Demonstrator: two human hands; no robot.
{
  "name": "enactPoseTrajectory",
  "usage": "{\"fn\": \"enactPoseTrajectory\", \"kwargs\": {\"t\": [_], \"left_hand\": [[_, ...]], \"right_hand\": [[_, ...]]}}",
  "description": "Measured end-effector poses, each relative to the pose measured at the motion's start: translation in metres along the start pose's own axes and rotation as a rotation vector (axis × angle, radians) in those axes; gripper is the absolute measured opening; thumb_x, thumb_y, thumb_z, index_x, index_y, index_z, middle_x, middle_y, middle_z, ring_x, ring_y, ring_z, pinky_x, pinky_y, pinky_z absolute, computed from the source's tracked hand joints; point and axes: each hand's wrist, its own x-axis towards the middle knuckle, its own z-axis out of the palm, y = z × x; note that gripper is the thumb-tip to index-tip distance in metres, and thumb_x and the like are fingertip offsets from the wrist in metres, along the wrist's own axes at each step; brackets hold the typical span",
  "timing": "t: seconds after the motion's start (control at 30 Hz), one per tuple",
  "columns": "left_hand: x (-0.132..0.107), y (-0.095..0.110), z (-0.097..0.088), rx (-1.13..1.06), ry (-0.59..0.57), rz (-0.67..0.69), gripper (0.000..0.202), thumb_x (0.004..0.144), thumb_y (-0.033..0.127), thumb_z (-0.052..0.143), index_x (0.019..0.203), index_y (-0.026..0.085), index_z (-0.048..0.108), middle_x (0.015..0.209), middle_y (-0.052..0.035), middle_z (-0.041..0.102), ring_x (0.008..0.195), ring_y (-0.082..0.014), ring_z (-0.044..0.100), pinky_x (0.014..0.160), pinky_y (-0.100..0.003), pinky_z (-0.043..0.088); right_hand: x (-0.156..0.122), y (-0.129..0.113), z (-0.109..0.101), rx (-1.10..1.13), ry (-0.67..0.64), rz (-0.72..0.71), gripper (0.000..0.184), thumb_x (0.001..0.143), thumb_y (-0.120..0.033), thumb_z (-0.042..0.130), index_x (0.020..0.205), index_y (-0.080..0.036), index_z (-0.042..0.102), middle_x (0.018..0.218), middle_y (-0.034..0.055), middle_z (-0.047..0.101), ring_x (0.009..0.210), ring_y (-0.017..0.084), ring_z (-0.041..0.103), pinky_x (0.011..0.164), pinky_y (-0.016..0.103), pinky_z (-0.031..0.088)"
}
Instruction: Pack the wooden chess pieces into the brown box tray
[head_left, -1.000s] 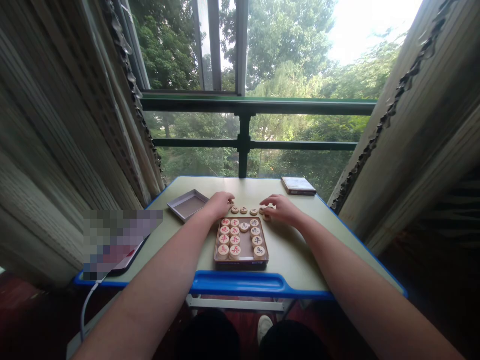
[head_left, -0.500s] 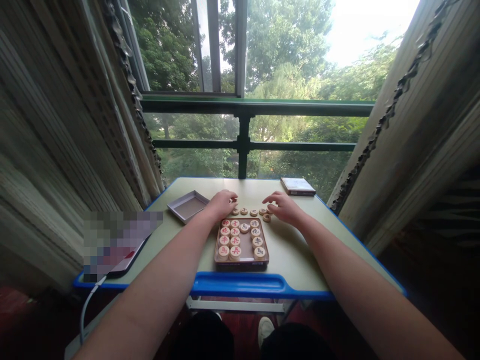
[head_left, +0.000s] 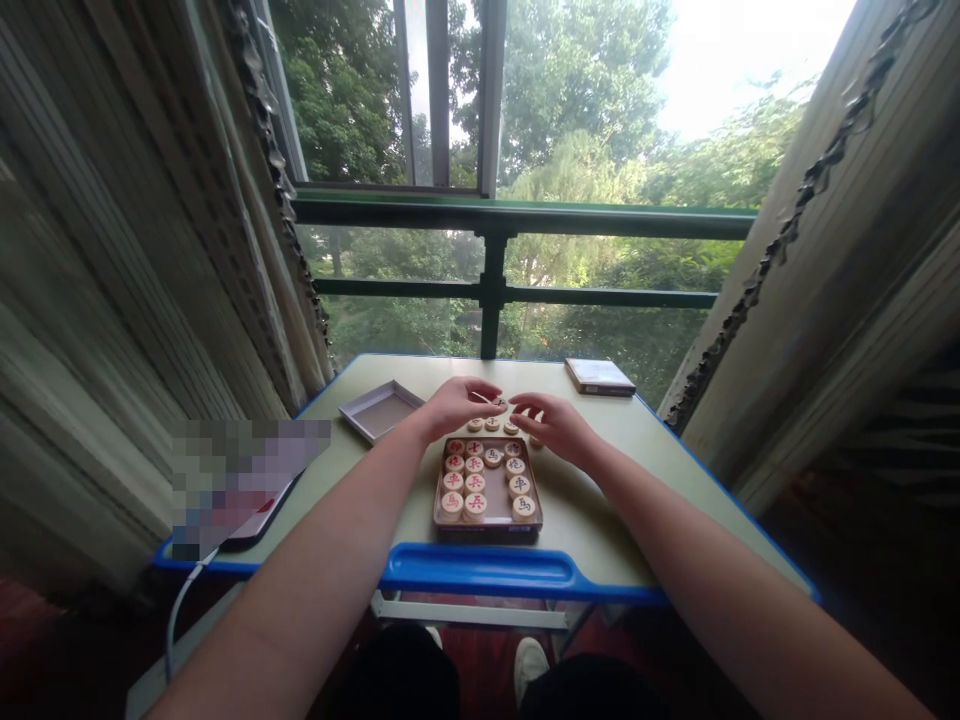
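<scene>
My left hand [head_left: 459, 405] reaches past the back of the open box, with a round wooden xiangqi piece [head_left: 500, 402] between its thumb and fingers. Close by on the right, my right hand [head_left: 553, 422] curves over the loose pieces, its fingers apart; nothing shows in them. Several loose xiangqi pieces [head_left: 492, 424] lie in a row behind the box, partly covered by the right hand. Inside the box tray [head_left: 495, 520], red-marked pieces [head_left: 475, 483] fill the two left columns. Black-marked pieces [head_left: 523, 507] run down the right side, with one more at the back middle.
The box lid [head_left: 381, 408] lies open side up on the table at left. A flat boxed item [head_left: 600, 377] sits at the far right corner. A tablet-like device [head_left: 259, 515], partly blurred out, rests on the left edge with a white cable [head_left: 180, 605].
My left hand has moved right with the piece, toward the other hand. My right hand has shifted slightly left over the loose pieces. The view has tilted a little.
</scene>
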Motion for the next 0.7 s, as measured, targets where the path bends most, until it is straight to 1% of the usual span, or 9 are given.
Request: {"fn": "enactPoseTrajectory", "kwargs": {"t": [0.13,0.27,0.43,0.5,0.6,0.7], "left_hand": [[0.0001,0.0006,0.0018,-0.067,-0.056,-0.004,0.042,0.056,0.028,0.077,0.093,0.01,0.066,0.086,-0.0094,0.066,0.075,-0.0167,0.061,0.069,-0.031,0.048],[0.0006,-0.0008,0.0012,-0.081,-0.084,-0.029,0.039,0.058,0.024,0.076,0.093,0.01,0.066,0.088,-0.0095,0.067,0.076,-0.0165,0.061,0.069,-0.03,0.048],[0.0009,-0.0022,-0.0011,-0.121,-0.12,-0.027,0.042,0.058,0.018,0.075,0.098,0.011,0.065,0.091,-0.0101,0.067,0.077,-0.0168,0.062,0.07,-0.031,0.049],[0.0008,-0.0022,-0.0009,-0.112,-0.123,-0.021,0.042,0.058,0.016,0.075,0.098,0.011,0.065,0.089,-0.0097,0.067,0.076,-0.0167,0.062,0.07,-0.031,0.049],[0.0006,-0.0015,0.0,-0.062,-0.108,-0.014,0.036,0.058,0.019,0.075,0.092,0.01,0.067,0.085,-0.009,0.068,0.074,-0.0163,0.062,0.069,-0.03,0.049],[0.0,0.0003,0.0003,-0.026,-0.093,0.0,0.032,0.06,0.02,0.074,0.09,0.01,0.067,0.085,-0.0091,0.068,0.073,-0.0159,0.062,0.067,-0.029,0.049]], "right_hand": [[-0.0002,-0.004,0.0018,0.061,0.028,0.007,0.024,0.076,-0.033,0.058,0.094,-0.017,0.064,0.08,0.0043,0.068,0.066,0.012,0.059,0.06,0.024,0.047],[-0.0009,-0.0073,0.0007,0.103,0.014,0.026,0.026,0.075,-0.036,0.059,0.089,-0.016,0.065,0.08,0.0054,0.068,0.068,0.013,0.06,0.06,0.024,0.046],[-0.0011,-0.0093,-0.0011,0.147,0.028,0.082,0.028,0.075,-0.035,0.058,0.092,-0.014,0.065,0.081,0.0068,0.068,0.07,0.014,0.06,0.062,0.025,0.046],[-0.001,-0.0097,-0.0004,0.139,0.017,0.086,0.027,0.076,-0.034,0.057,0.093,-0.014,0.065,0.083,0.0068,0.069,0.071,0.015,0.06,0.062,0.025,0.046],[-0.0008,-0.0087,0.0012,0.094,0.0,0.076,0.026,0.078,-0.033,0.055,0.094,-0.015,0.065,0.084,0.0066,0.068,0.07,0.014,0.06,0.062,0.025,0.046],[-0.0006,-0.0061,0.0011,0.036,0.042,0.04,0.029,0.078,-0.033,0.055,0.098,-0.015,0.063,0.084,0.0068,0.067,0.068,0.014,0.059,0.061,0.026,0.047]]}}
